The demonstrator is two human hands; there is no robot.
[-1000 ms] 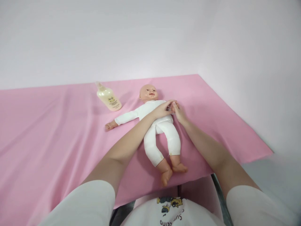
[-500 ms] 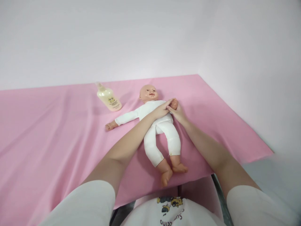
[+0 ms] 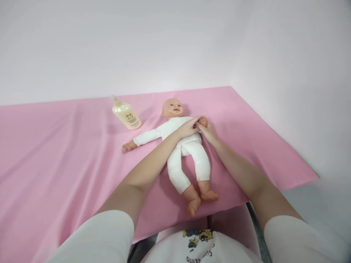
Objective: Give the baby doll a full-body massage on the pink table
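A baby doll (image 3: 179, 128) in a white cloth body lies on its back, head away from me and bare feet toward me. My left hand (image 3: 190, 127) reaches across its chest and grips the doll's hand (image 3: 203, 121) on the right side. From the right, my right hand (image 3: 207, 132) closes on that same doll's hand, the two thumbs close together. My fingers partly cover the doll's hand and hide most of that arm. The doll's other arm (image 3: 148, 136) stretches out to the left, untouched.
A pump bottle (image 3: 127, 115) of pale yellow liquid lies tilted on the pink cloth (image 3: 68, 153), left of the doll's head. The cloth covers the table, its near edge just beyond my shirt (image 3: 203, 248). A white wall (image 3: 137, 47) rises behind and to the right.
My right thumb has shifted slightly, opening a small dark gap between my hands at the doll's wrist. The doll and bottle lie essentially as before.
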